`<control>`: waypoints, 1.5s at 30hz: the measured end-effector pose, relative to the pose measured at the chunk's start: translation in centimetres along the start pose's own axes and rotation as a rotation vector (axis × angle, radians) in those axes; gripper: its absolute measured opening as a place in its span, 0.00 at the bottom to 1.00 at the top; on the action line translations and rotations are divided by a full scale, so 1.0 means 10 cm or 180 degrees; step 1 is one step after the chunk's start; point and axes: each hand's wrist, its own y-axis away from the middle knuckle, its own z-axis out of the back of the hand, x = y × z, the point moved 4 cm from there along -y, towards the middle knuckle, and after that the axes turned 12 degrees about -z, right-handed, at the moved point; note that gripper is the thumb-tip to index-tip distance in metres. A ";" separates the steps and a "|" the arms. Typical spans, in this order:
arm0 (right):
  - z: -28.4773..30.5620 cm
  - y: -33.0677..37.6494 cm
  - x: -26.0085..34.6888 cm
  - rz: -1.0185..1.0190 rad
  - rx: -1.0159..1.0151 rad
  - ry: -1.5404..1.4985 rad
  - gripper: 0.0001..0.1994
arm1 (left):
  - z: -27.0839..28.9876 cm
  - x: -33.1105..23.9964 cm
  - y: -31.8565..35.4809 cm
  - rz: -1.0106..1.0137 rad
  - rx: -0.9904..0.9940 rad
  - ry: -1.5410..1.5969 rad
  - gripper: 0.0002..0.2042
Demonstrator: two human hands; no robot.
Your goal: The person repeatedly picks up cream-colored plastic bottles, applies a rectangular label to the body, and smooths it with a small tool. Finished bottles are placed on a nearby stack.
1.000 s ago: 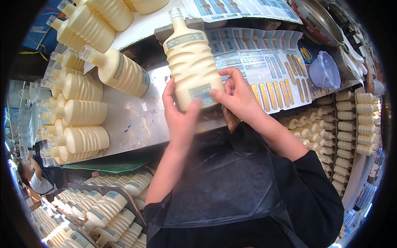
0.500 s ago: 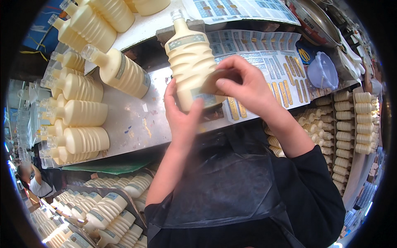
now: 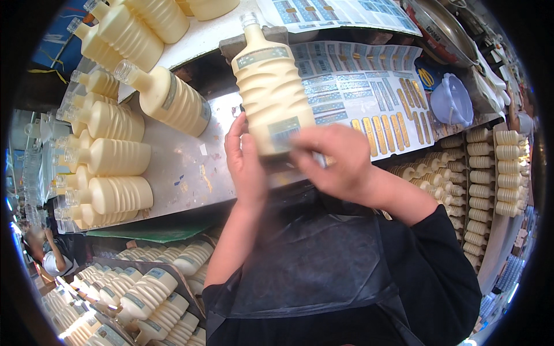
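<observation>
Though apart, hands (image 3: 247, 167) (image 3: 337, 158) beside bottle (image 3: 271, 89)

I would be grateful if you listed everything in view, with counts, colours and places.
Metal bench: one, silvery, left of centre
Central bottle: one, cream, top centre
Second bottle: one, cream, left of it
Bench bottles: several, cream, bench's left end
Shelf bottles: several, cream, upper left
Stacked bottles: many, cream, lower left and right
Label sheets: at least two, white, blue and gold, right and top
Bucket: one, lavender, right
Round pan: one, metallic, upper right
Co-worker: one, light top, far left
Apron: one, black, lower centre
Left hand: one, bare, at the central bottle's lower left edge
Right hand: one, bare, blurred, by that bottle's lower right
</observation>
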 end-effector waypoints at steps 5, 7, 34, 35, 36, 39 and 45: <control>-0.20 -0.07 -0.18 -0.1370 -0.0028 -0.0780 0.18 | -0.21 -0.27 -0.04 -0.0969 0.0196 -0.2364 0.34; -0.28 -0.01 -0.23 -0.1379 0.0121 -0.0515 0.17 | -0.24 -0.24 -0.04 -0.1086 0.0246 -0.2489 0.34; -0.39 0.11 0.25 0.0589 0.0885 0.0239 0.11 | -0.01 -0.14 -0.26 0.0499 -0.0159 0.0769 0.12; -0.34 0.04 0.23 0.0298 0.0582 0.0137 0.11 | -0.04 -0.17 -0.26 0.0489 -0.0215 0.0823 0.13; -0.30 -0.01 0.20 0.0011 0.0289 0.0018 0.10 | -0.04 -0.20 -0.24 0.0480 -0.0286 0.0867 0.13; -0.24 -0.07 0.01 -0.0502 -0.0051 -0.0042 0.14 | -0.06 -0.11 -0.20 0.0223 -0.0167 0.0460 0.18; -0.21 0.11 -0.53 -0.1215 -0.0692 -0.0142 0.18 | -0.21 -0.20 -0.16 -0.0420 0.0137 -0.1648 0.29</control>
